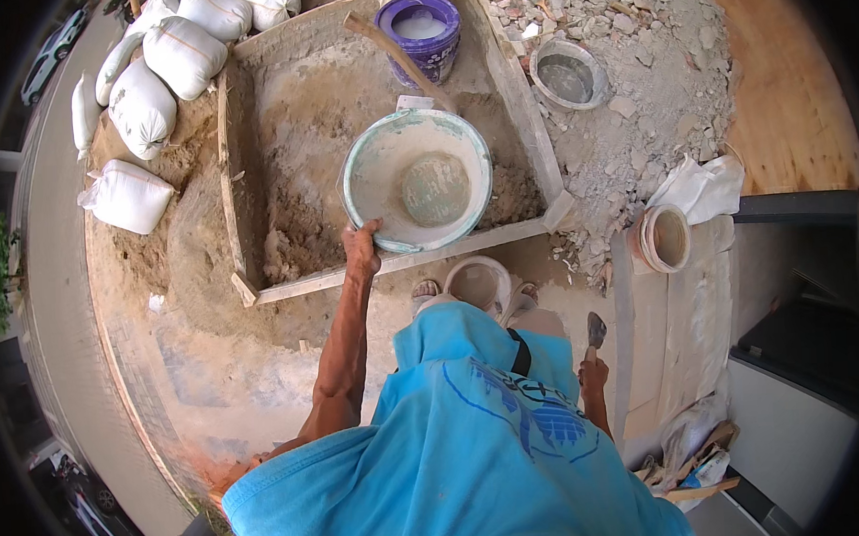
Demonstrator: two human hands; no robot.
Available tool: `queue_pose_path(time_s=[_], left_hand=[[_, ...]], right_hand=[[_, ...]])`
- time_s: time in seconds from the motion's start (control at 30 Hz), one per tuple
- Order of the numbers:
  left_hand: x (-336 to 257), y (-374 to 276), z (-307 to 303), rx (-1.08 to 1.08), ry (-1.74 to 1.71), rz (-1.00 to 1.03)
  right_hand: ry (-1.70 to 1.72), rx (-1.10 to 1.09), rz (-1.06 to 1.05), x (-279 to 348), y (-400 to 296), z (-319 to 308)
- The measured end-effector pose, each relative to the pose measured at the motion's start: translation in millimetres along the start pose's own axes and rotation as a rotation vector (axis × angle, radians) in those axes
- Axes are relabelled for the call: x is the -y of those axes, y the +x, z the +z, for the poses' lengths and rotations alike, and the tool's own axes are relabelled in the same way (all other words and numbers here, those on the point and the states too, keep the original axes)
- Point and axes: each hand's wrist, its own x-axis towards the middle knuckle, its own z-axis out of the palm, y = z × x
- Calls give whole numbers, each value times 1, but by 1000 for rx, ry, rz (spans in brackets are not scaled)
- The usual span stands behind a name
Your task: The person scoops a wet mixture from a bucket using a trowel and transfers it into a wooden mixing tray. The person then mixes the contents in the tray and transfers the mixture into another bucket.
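My left hand [362, 248] grips the near-left rim of a pale green, mortar-crusted bucket [426, 189]. It is tipped with its mouth towards me, over the near side of a wooden mixing trough [297, 284], and looks empty apart from residue on its bottom. Down at my right side, my right hand [592, 376] is closed around the handle of a trowel [596, 330], blade pointing forward. Between my feet stands another bucket [477, 284] with greyish contents. A wooden tool handle [399, 57] slants across the trough, its lower end hidden behind the bucket I hold.
A purple bucket [419, 38] with whitish liquid stands in the trough's far end. Beyond the right wall are rubble [628, 51] and a grey bucket [568, 75]. White sacks [142, 108] are piled left. A crusted bucket [662, 240] sits on a covered surface at right.
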Motion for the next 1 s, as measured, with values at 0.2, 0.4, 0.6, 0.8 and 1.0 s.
queue_pose_path(time_s=[0.2, 0.4, 0.6, 0.8, 1.0], left_hand=[[-7, -5, -27, -41, 103, 52], [-2, 0, -34, -12, 314, 293], [-20, -4, -1, 34, 518, 333], [-59, -23, 34, -153, 886, 653], [-105, -48, 101, -278, 1171, 968]], right_hand=[[-308, 111, 250, -145, -65, -19], [-443, 21, -74, -170, -98, 2], [-817, -457, -1142, -161, -73, 22], [105, -17, -274, 13, -82, -2], [259, 27, -311, 74, -87, -31]])
